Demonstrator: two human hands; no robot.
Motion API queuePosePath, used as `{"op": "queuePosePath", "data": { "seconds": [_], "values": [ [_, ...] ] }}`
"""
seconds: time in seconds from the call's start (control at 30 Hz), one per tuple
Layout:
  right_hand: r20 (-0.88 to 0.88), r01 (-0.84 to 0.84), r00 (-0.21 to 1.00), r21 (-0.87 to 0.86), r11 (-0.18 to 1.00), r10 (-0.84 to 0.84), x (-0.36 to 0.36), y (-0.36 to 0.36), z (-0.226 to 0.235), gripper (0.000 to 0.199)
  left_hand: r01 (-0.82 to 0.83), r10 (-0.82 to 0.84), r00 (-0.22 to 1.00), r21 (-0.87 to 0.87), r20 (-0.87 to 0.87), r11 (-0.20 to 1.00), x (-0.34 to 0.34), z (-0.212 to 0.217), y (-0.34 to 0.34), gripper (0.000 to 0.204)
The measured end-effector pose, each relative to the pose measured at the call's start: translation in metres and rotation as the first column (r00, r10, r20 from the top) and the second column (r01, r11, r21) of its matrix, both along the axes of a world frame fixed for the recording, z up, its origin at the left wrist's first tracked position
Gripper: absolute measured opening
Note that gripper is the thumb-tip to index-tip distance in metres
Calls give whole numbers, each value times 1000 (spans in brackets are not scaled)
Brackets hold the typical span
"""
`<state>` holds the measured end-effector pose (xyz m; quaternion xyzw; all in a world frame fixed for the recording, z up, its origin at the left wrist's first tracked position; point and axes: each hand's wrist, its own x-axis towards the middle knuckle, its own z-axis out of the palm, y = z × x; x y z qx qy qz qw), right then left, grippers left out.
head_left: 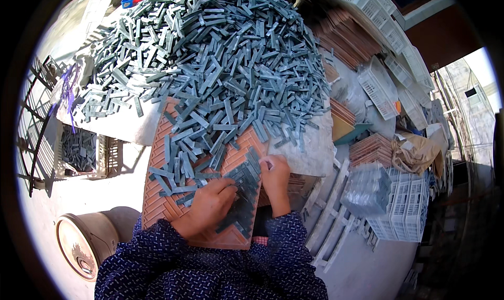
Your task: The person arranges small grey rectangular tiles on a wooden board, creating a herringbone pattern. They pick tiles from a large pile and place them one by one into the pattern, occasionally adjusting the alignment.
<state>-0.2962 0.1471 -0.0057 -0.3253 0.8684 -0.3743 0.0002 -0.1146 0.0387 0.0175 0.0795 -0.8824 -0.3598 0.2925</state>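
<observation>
An orange-brown tray (157, 205) with herringbone grooves lies in front of me, its far part under loose grey-green stone strips (197, 161). On its right side, strips set in a dark herringbone block (242, 180) fill the grooves. My left hand (210, 203) is closed over the tray's middle, fingertips at the block's left edge; whatever they pinch is hidden. At the tray's right edge my right hand (275, 176) is also closed, thumb and fingers together beside the block's upper right strips. I cannot make out what, if anything, it holds.
A large heap of stone strips (220, 48) covers the pale table (310, 161). Left stand a bucket (100, 237) and a crate of strips (79, 150). Right are stacked brown trays (370, 150), white plastic crates (404, 205), plastic-wrapped goods (366, 189) and a pallet (331, 221).
</observation>
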Motion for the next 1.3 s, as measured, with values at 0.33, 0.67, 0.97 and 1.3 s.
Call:
{"op": "queuePosePath", "data": {
  "seconds": [0.33,0.67,0.97,1.3],
  "values": [
    [-181,-41,981,189,981,76,20,-33,29,27,-271,267,962,102,49,957,24,2,-52,9],
    [210,-361,919,104,927,335,44,-61,23,50,-247,237,968,152,81,957,42,-4,-59,9],
    [-37,-413,907,127,902,420,28,-55,21,29,-177,177,984,-8,34,984,30,-5,-44,18],
    [-74,-627,748,246,739,660,-13,-32,41,28,-192,213,972,-192,98,962,5,-15,-44,26]
  ]
}}
